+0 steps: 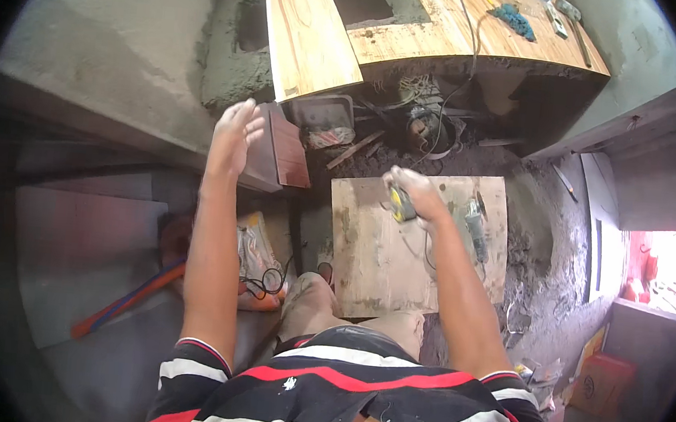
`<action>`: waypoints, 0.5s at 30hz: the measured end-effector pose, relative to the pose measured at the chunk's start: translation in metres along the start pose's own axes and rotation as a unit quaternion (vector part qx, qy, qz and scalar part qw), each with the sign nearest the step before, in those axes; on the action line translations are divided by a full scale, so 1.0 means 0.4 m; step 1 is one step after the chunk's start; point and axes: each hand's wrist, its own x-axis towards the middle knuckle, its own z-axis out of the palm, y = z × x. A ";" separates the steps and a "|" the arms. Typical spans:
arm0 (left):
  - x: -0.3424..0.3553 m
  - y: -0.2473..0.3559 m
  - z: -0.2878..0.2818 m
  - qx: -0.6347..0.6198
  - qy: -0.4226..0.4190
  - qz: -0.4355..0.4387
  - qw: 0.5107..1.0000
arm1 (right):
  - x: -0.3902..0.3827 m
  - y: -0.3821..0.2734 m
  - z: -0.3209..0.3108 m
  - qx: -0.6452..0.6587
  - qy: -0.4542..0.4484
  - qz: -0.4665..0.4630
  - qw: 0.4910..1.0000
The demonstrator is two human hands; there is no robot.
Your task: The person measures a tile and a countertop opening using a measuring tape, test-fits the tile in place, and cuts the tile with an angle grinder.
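While the left hand hangs half-open and empty, the right hand curls around a yellow-and-black tape measure jutting from its near-left side above the pale board, long axis slanting far-left to near-right.
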 end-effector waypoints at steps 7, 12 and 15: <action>0.252 -0.048 0.091 0.001 -0.043 -0.074 0.996 | 0.282 -0.170 0.138 0.070 0.044 -0.019 0.996; 0.283 -0.069 0.100 -0.056 0.031 -0.067 0.996 | 0.386 -0.252 0.182 0.074 0.073 0.037 0.994; 0.266 -0.052 0.136 -0.050 0.040 -0.103 0.993 | 0.412 -0.277 0.179 0.065 0.090 0.045 0.993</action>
